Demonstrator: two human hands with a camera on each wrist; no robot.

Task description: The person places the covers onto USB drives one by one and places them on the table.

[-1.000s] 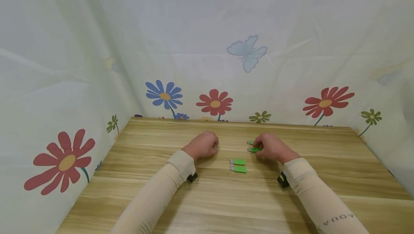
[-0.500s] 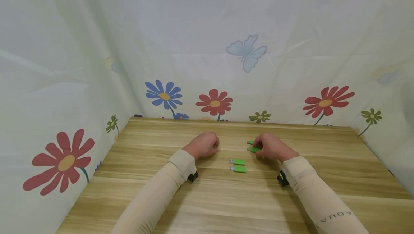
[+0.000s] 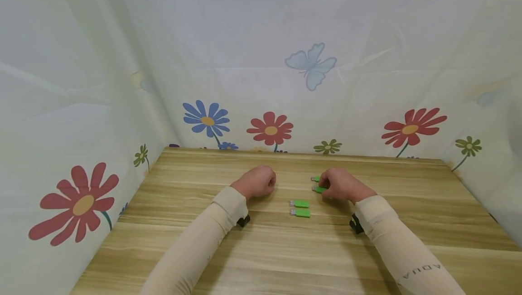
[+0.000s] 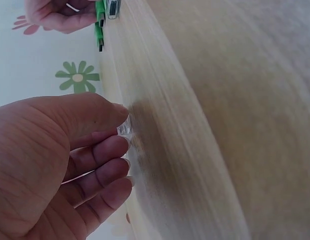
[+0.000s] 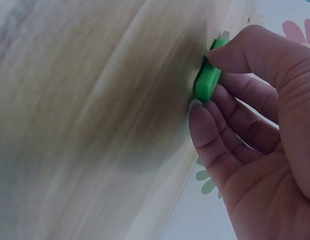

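My right hand [image 3: 345, 185] pinches a green USB stick [image 5: 210, 77] at the wooden tabletop, its thumb and fingers on the green body and the metal plug pointing left in the head view. Just behind it lies another green USB stick [image 3: 316, 179], partly covered by the fingers. My left hand [image 3: 256, 182] is apart from the sticks, to their left. In the left wrist view its thumb and index finger pinch a small clear plastic piece [image 4: 124, 126] close to the wood; the fingers hide most of it.
Two more green USB sticks, a farther one [image 3: 301, 204] and a nearer one [image 3: 302, 213], lie side by side between the forearms, plugs to the left. The wooden table [image 3: 269, 258] ends against a white flowered curtain [image 3: 244, 59] at the back and sides.
Both hands stay almost where they were. The USB stick under my right hand looks turned very slightly; the two nearer sticks have not moved.
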